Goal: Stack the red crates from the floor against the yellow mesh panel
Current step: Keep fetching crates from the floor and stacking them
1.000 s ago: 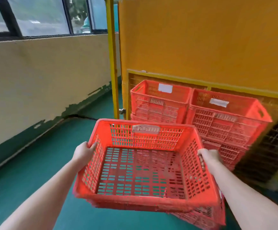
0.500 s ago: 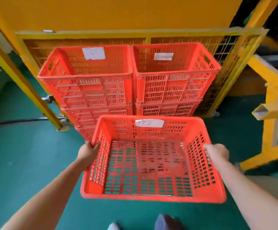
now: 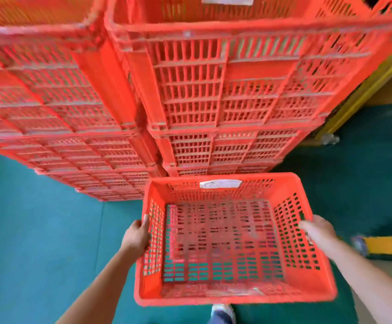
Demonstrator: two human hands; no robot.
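I hold an empty red slatted crate low in front of me, a white label on its far wall. My left hand grips its left rim and my right hand grips its right rim. Directly beyond it rise two stacks of red crates, the left stack and the right stack, side by side and filling the upper view. The held crate's far edge sits close to the foot of the right stack. The yellow mesh panel is hidden behind the stacks; only its yellow frame shows at the right.
Green floor lies to the left and right of the held crate. A yellow bar lies on the floor at the far right. My shoe shows below the crate.
I have moved in close to the stacks and the view has tipped down. The held crate is lower and nearer the foot of the right stack. Both hands keep their grip.
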